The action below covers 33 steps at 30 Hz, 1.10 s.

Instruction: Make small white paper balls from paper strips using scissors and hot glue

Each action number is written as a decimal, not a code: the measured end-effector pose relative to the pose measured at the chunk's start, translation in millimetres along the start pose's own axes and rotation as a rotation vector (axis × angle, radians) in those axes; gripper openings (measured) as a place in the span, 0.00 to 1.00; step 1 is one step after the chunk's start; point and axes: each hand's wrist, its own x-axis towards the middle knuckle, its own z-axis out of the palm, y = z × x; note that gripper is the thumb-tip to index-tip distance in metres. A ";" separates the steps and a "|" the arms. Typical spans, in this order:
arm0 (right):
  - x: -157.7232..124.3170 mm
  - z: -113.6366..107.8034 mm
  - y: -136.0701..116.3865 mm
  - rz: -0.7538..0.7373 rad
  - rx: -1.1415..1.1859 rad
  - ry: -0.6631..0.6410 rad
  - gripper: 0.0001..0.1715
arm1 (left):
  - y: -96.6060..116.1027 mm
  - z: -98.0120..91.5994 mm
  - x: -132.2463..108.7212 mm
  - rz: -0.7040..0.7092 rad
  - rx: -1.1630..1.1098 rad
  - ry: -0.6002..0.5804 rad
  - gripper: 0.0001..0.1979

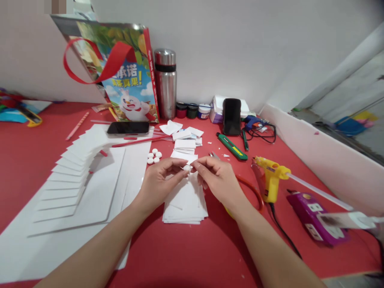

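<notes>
Between the thumb and index finger of my left hand (163, 176) is a small round white piece (187, 168). My right hand (217, 178) pinches at its right edge; what those fingertips hold is too small to make out. Both hands are above a stack of white paper strips (186, 210). Several white discs (154, 156) lie just left of my left hand, and smaller white cards (184, 144) are piled beyond the fingertips. Partly hidden by my right forearm is a pair of scissors with orange handles (253, 190).
A stepped white card construction (67, 176) stands on white sheets at left. At right lie a yellow glue gun (271, 180), a purple box (315, 218) and a green utility knife (231, 147). Behind are a phone (128, 128), a steel flask (167, 90) and a gift bag (132, 96).
</notes>
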 end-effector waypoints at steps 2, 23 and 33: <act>1.1 0.3 1.0 0.106 0.108 -0.028 0.12 | 0.6 0.5 -0.6 0.058 0.090 0.013 0.12; 0.3 11.9 4.5 0.411 0.695 -0.198 0.21 | 5.2 -2.1 -0.8 0.349 0.250 -0.025 0.02; 1.9 2.7 0.0 0.373 0.706 -0.238 0.19 | 1.8 -3.1 2.5 -0.042 -0.133 -0.022 0.09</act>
